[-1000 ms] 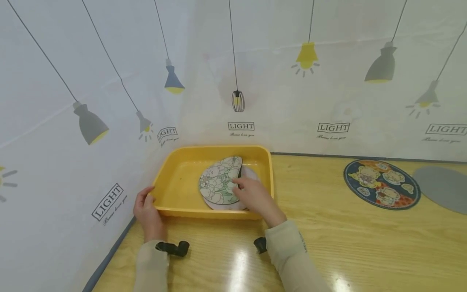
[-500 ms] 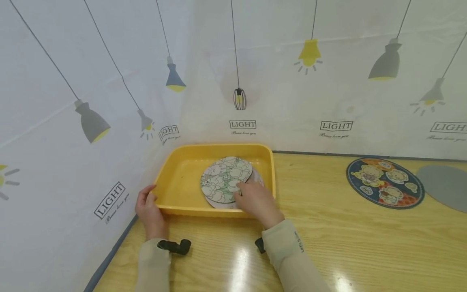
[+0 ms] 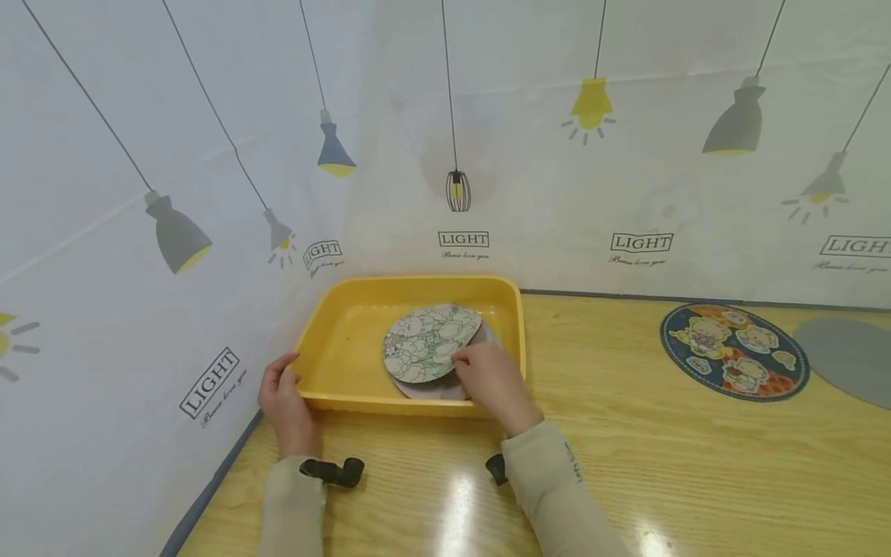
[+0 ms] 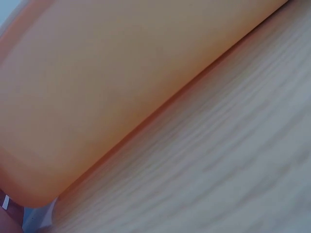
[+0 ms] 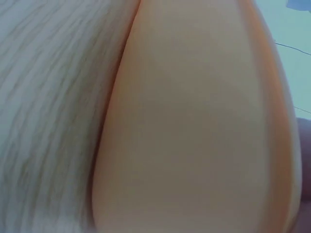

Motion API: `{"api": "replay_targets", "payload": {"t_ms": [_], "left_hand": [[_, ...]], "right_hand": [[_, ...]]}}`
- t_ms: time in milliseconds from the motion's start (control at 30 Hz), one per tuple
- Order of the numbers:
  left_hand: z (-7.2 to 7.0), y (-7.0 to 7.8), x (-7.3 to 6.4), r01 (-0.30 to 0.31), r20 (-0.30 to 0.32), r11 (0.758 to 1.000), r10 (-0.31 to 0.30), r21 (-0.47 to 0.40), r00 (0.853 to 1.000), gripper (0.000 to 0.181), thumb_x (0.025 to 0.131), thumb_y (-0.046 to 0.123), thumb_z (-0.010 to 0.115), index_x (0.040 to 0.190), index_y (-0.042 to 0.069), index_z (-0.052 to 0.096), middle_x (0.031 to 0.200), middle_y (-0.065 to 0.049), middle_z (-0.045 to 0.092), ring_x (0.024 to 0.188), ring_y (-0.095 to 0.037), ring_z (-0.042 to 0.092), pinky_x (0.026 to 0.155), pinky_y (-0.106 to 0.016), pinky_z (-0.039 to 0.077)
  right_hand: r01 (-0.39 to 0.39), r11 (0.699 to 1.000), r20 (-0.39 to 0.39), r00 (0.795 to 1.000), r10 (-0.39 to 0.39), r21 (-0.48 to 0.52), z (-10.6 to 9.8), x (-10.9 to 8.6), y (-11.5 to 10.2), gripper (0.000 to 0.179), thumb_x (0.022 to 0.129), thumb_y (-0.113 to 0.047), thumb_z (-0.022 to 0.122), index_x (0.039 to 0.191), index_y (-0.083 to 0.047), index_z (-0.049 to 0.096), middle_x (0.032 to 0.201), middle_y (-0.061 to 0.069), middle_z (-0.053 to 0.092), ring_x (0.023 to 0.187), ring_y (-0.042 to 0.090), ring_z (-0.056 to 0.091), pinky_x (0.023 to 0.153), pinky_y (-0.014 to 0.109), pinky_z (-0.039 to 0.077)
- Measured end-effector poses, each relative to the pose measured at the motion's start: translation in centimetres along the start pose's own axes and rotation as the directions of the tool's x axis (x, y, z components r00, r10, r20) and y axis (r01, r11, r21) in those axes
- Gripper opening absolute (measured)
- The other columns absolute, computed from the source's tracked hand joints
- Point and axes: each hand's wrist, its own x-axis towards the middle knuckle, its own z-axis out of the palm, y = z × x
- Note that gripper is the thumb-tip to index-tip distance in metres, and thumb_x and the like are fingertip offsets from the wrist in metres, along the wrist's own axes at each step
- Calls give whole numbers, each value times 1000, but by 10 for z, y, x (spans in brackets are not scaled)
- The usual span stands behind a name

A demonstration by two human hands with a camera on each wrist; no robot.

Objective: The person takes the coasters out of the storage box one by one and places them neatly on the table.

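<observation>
In the head view, a yellow plastic tray (image 3: 348, 352) stands on the table. Inside it, a round floral mat (image 3: 421, 340) with line-drawn tulips overlaps a pale round mat (image 3: 418, 391) beneath. My right hand (image 3: 494, 383) reaches over the tray's near right side and pinches the floral mat's right edge, which is raised off the lower mat. My left hand (image 3: 284, 398) grips the tray's near left corner, fingers over the rim. Both wrist views are mostly filled by the tray's outer wall (image 4: 107, 73); part of my right hand (image 5: 305, 162) shows at its view's right edge.
A dark blue round mat (image 3: 734, 352) with cartoon figures lies on the wooden table (image 3: 612, 433) to the right. Beside it is a grey round mat (image 3: 845, 356). A white lamp-printed curtain (image 3: 543, 186) borders the back and left, close to the tray.
One second ago the floral mat's right side was bent up. It then lay flatter, and now its near right edge is lifted in my right hand. My left hand has stayed on the tray.
</observation>
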Motion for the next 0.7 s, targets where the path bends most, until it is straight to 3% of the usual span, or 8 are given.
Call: {"api": "replay_targets", "payload": {"t_ms": [67, 133, 267, 433, 567, 700], "left_hand": [[-1, 0, 0, 6, 1, 1000, -6, 0, 1000, 29, 82, -1, 38, 103, -2, 57, 112, -5, 50, 99, -19, 46, 84, -34, 36], [-1, 0, 0, 10, 3, 1000, -10, -1, 1000, 29, 82, -1, 38, 103, -1, 57, 112, -5, 50, 100, -19, 46, 85, -35, 36], [0, -1, 1, 7, -1, 1000, -7, 0, 1000, 29, 81, -2, 38, 102, 0, 59, 112, -5, 51, 99, -19, 47, 85, -34, 37], [-1, -1, 2, 18, -4, 1000, -18, -7, 1000, 29, 81, -2, 39, 102, 0, 58, 112, -5, 51, 99, -18, 47, 84, -33, 37], [-1, -1, 2, 29, -5, 1000, -29, 0, 1000, 29, 80, -1, 39, 101, 1, 59, 113, -4, 51, 99, -18, 47, 83, -31, 38], [-1, -2, 1, 26, 0, 1000, -26, 10, 1000, 29, 80, -1, 39, 101, 2, 59, 113, -4, 51, 99, -18, 47, 82, -30, 38]], "right_hand": [[-9, 999, -34, 999, 10, 40, -1, 1, 0, 19, 87, -19, 53, 94, -16, 71, 82, -5, 64, 60, 9, 50, 55, 26, 42], [-15, 998, -61, 998, 19, 60, 0, 2, 0, 18, 86, -20, 56, 95, -15, 71, 90, -5, 65, 65, 8, 52, 59, 25, 43], [-10, 995, -115, 993, 21, 96, 0, 3, 0, 12, 83, -20, 61, 84, -15, 72, 80, -7, 64, 65, 7, 53, 57, 24, 44], [55, 995, -146, 988, -42, 80, -1, 3, 1, 4, 77, -16, 67, 74, -17, 66, 72, -9, 58, 63, 8, 50, 56, 24, 42], [38, 995, -144, 989, -24, 93, -2, 3, 1, 4, 77, -15, 62, 81, -17, 61, 79, -4, 52, 65, 12, 47, 56, 26, 40], [-21, 992, -117, 993, 35, 120, -2, 4, 2, 15, 80, -21, 54, 90, -18, 65, 89, -4, 56, 68, 13, 48, 59, 27, 40]]}}
